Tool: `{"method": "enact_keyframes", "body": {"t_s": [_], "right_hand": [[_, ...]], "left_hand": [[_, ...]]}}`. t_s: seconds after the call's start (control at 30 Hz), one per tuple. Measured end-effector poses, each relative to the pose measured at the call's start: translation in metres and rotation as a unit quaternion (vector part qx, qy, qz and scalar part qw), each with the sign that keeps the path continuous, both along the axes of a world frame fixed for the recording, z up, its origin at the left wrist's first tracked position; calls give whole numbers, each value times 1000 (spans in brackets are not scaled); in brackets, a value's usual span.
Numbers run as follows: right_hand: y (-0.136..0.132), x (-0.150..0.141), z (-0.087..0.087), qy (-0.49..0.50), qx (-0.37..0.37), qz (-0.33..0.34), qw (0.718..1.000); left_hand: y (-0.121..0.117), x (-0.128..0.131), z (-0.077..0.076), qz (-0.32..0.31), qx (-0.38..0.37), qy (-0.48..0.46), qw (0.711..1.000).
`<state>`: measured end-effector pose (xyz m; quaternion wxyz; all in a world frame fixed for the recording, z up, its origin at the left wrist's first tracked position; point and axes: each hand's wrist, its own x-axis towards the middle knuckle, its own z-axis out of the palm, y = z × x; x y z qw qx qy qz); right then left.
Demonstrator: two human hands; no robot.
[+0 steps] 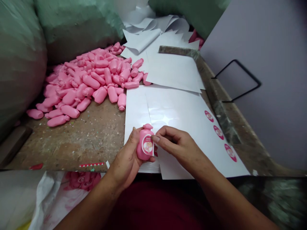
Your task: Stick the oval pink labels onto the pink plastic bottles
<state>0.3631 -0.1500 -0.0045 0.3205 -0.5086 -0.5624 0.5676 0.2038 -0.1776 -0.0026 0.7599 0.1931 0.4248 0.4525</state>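
- Pink plastic bottle (pixel 145 143), small and squat with a round label reading "BABY", stands cap-up in my left hand (pixel 127 158), close to the front edge of the tabletop (pixel 96 137).
- My left hand is closed around the bottle's lower body, with the thumb up along its side.
- My right hand (pixel 179 143) is half curled, its fingertips (pixel 155 138) touching the bottle's right side beside the round label (pixel 147 144). I cannot tell whether those fingers are pinching anything.
- Under both hands lies a glossy white sheet (pixel 184 121), with three small round pink labels (pixel 218 132) in a line near its right edge.
- More white sheets (pixel 172 72) overlap behind it, towards the back right corner of the tabletop.
- Left of the sheets, a heap of pink bottles (pixel 81 76) lies on the stained tabletop, most on their sides, with no labels that I can see.
- Bulging green sacks (pixel 72 28) press in along the left and back.
- A black wire loop (pixel 248 72) stands against a pale lilac wall (pixel 275 64) on the right.
- Below the front edge are a white plastic bag (pixel 55 204) and my dark red shirt (pixel 153 207).
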Motion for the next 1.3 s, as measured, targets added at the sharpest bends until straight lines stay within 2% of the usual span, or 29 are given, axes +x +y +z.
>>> {"method": "enact_keyframes", "body": {"t_s": [0.57,0.73,0.83,0.93,1.0,1.17,1.3], "right_hand": [[-1,-1,0,3,9,-2,1000],[-5,-2,-1,-85,48,-21,995],[-7,-1,-3,-178,126,-31,976],[-7,3,-7,-273,215,-69,935],[-6,7,-9,-297,228,-92,923],[-5,16,-5,-215,156,-94,960],[-7,28,-3,-171,118,-116,971]], "left_hand": [[-2,1,0,3,2,11,1000],[-3,1,1,1,2,2,1000],[-2,0,1,-20,3,1,1000],[-1,0,2,-37,-4,-4,999],[-1,-2,4,-43,-13,-12,999],[-3,-7,5,-54,-41,-18,998],[0,-10,0,-54,-69,-39,995]]}}
